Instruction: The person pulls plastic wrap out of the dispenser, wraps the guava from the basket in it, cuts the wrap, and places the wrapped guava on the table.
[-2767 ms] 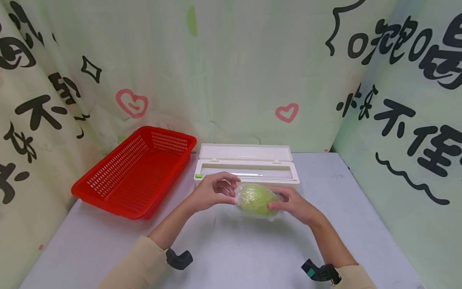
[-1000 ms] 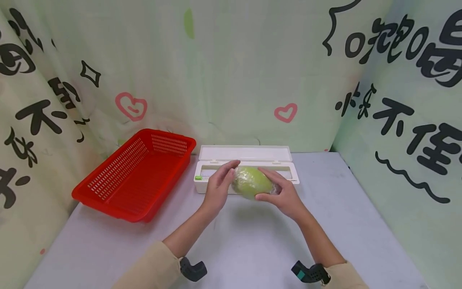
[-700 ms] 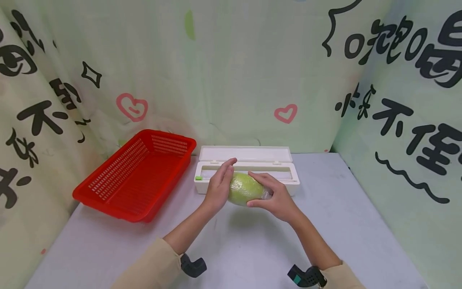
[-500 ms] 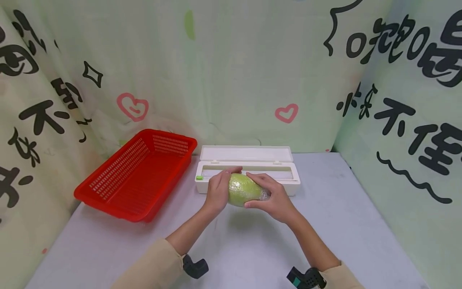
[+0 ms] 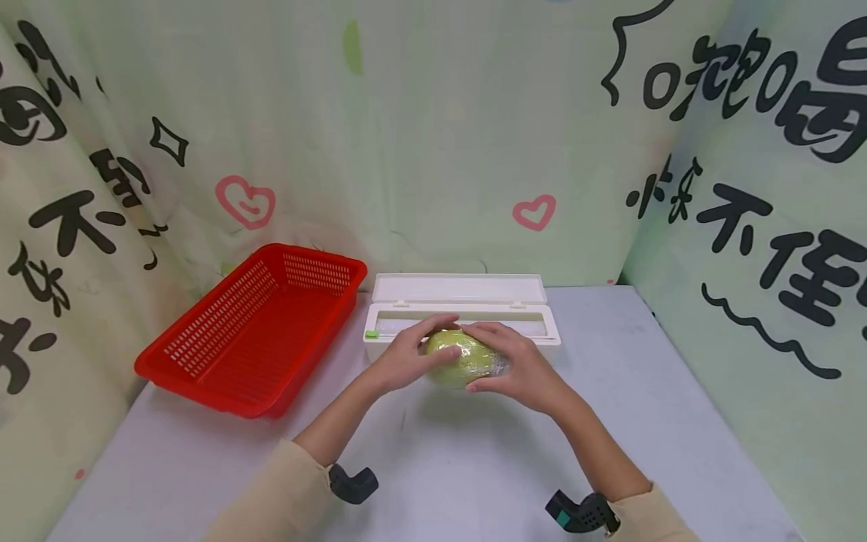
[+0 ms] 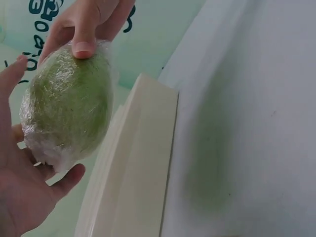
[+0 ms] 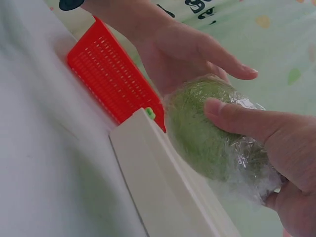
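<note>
A green oval fruit [image 5: 467,360], wrapped in clear cling film, is held above the table in front of the white box. My right hand [image 5: 524,370] grips its right end, the thumb [image 7: 237,118] pressing on the near side and the fingers behind. Film bunches up at that end. Around the left end, my left hand [image 5: 406,357] is spread, its thumb reaching across the front in the head view. The left wrist view shows this hand [image 6: 24,187] with fingers apart beside the fruit [image 6: 69,103]; its contact there is partly hidden.
Just behind the hands stands a white cling film dispenser [image 5: 552,342] with its lid [image 5: 460,288] raised and a green slider [image 5: 372,333] at left. A red perforated basket [image 5: 250,331] sits at the left. Printed curtains [image 5: 406,150] bound the table [image 5: 609,361] behind and at the sides.
The fruit was lifted, turned and then lowered slightly left of where it was. My left hand went from near its end to flat against it, and now spreads round it with the thumb in front.
</note>
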Tool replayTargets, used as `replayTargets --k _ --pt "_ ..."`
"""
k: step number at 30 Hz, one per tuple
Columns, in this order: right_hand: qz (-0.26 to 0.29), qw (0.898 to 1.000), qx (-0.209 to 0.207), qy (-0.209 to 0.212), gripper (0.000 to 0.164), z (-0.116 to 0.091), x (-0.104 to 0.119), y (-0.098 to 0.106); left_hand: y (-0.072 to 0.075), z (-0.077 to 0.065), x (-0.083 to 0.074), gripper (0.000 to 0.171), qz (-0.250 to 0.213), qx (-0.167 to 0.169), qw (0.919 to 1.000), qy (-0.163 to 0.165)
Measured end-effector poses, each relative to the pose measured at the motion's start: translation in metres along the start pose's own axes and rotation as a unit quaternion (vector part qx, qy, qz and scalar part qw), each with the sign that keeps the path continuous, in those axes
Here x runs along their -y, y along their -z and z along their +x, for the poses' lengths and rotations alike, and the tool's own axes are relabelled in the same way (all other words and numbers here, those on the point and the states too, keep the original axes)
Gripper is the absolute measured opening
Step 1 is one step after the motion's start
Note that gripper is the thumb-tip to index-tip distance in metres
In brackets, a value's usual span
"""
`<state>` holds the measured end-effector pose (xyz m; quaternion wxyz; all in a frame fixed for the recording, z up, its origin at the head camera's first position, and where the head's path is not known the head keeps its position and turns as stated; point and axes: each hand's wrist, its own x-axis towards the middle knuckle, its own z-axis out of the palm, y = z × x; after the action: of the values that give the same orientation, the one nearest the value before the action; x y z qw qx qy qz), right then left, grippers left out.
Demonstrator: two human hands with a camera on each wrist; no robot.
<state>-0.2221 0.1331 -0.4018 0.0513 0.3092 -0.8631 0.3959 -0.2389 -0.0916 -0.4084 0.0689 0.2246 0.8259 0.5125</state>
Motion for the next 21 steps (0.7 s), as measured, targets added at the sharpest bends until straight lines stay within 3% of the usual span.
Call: replayTargets --k 4,11,21 --pt "-0.022 1.0 0.018 0.001 0.079 0.001 0.0013 0.0034 0.0046 -0.0006 -0.0012 0.073 0.058 0.047 0.9971 -0.014" --pt "-0.03 0.999 0.036 0.004 0.079 0.0007 0.003 0.0053 0.0064 -0.0016 -0.0019 0.079 0.076 0.072 0.9941 -0.03" --pt "-0.042 0.999 0.023 0.016 0.097 -0.0001 0.0013 0.0067 0.0045 -0.0035 -0.0008 0.076 0.064 0.052 0.9962 -0.028"
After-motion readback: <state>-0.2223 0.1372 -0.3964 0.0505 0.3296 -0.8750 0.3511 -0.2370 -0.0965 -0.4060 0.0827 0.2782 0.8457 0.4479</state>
